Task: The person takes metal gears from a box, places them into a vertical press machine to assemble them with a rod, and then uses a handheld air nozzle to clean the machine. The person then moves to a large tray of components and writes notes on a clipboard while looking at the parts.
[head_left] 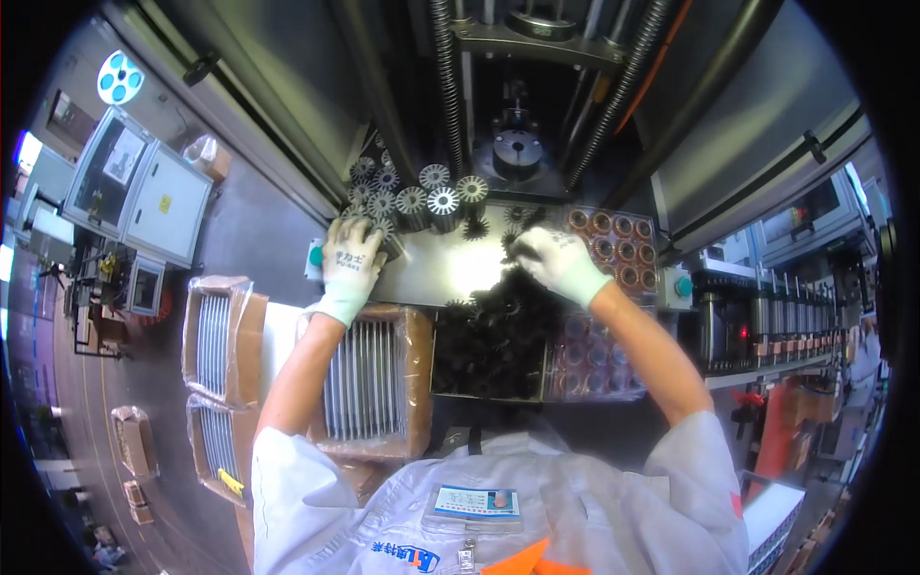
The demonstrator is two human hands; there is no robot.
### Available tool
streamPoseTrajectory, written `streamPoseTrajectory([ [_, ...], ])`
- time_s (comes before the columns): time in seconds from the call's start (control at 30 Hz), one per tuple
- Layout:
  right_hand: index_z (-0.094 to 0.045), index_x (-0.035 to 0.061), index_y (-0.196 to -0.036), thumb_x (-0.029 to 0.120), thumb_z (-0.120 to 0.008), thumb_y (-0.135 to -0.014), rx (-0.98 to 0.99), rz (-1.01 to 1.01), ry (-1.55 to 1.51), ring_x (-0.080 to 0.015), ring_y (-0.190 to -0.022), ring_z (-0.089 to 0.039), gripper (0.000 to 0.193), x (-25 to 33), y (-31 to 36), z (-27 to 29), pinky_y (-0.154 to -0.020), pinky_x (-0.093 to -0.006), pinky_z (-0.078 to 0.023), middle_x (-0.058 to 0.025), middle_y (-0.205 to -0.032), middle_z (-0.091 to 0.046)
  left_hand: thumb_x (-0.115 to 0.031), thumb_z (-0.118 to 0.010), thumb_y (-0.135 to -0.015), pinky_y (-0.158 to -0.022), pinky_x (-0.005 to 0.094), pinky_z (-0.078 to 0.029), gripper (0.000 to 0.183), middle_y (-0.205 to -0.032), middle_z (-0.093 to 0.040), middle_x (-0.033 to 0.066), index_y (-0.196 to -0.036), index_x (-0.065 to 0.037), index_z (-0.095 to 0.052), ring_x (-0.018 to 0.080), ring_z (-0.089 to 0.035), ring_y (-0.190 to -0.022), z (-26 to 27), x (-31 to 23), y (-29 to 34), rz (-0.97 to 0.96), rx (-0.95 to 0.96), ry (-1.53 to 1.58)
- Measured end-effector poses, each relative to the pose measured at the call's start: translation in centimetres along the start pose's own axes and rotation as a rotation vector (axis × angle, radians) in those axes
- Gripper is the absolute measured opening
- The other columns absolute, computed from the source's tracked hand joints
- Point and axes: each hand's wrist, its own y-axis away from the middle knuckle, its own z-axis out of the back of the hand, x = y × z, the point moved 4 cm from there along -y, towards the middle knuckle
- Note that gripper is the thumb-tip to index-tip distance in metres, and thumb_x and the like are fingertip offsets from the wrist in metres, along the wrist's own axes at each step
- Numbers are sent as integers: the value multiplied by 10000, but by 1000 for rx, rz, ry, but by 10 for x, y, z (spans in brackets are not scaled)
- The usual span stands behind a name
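My left hand [351,259], in a white glove, curls its fingers and thumb round a slotted metal core [391,241] at the near left edge of a group; the hand partly hides it. Several more slotted cores [411,200] stand upright behind it on the metal table. My right hand [558,257], also gloved, is closed, fingertips pointing down and left beside black toothed pieces [518,215]. What sits in that pinch is hidden by the fingers. Below lies a dark heap of black toothed pieces [491,335] in a tray.
A clear tray of copper-coloured rings [613,225] lies at the right, another ring tray [586,359] nearer me. Boxes of metal rods [366,376] stand at the near left. Green buttons [683,287] flank the table. Behind rises a press with a round fixture [517,151] between posts and springs.
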Motion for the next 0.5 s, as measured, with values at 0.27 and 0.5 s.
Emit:
streamPoseTrajectory([
  [0.27,-654,-5,-1208,25,-620,-928,18,-426,-865,-74,-891,-614,284,-5,59,39,-802,-243,-520,-44,-1032,-700,-128,-822,-614,-1144,543,-299,401,-1277,-574,108,-960,-90,-623,350,-442,-1323,-4,-10,-11,-160,-1,24],
  [0.5,-653,-8,-1229,15,-618,-917,-200,-253,-927,-54,-831,-601,315,-11,9,80,-751,-214,-509,-31,-1020,-697,-139,-793,-691,-1153,617,-238,353,-1274,-576,116,-977,-80,-596,331,-453,-1324,24,-34,-1,-130,45,85],
])
